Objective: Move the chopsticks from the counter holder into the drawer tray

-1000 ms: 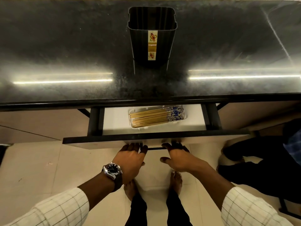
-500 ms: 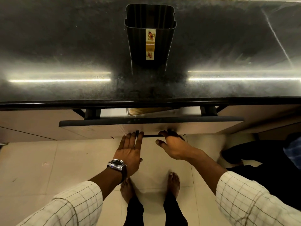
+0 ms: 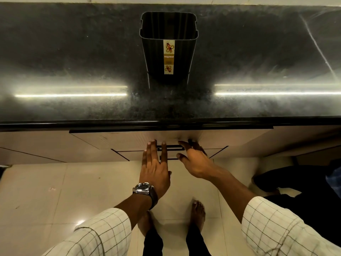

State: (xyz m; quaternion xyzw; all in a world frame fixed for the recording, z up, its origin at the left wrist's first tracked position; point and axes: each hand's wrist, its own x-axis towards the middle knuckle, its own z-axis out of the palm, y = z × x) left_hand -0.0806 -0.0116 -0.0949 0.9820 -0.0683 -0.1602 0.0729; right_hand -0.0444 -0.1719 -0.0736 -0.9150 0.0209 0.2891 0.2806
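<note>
1. Now spread across the whole upper view: polished black speckled stone counter (image 3: 73, 52), bare except for one item, same as a second ago.
2. Below its edge: pale wood-grain drawer front (image 3: 129, 139), pushed flush under the counter; a second ago pulled well out, half a second ago only a narrow gap left. Shut now, so likely the closing step of the task.
3. Standing upright mid-counter: tall black ribbed plastic holder (image 3: 168, 52) with a yellow flowered label, interior dark and apparently empty; unmoved across the frames.
4. Reaching at the drawer front: left hand (image 3: 155, 169), steel wristwatch (image 3: 143, 188) on the wrist, fingers straight and together, flat, tips against the panel beside the slim black bar handle (image 3: 170, 148), gripping nothing.
5. Beside it: right hand (image 3: 195, 163), fingers loosely spread, tips at the other end of the handle, holding nothing; earlier hooked over the drawer's lip.
6. Gone from sight: wooden chopsticks with blue-patterned ends and clear tray, seen inside the drawer a second ago, presumably closed in there.
</note>
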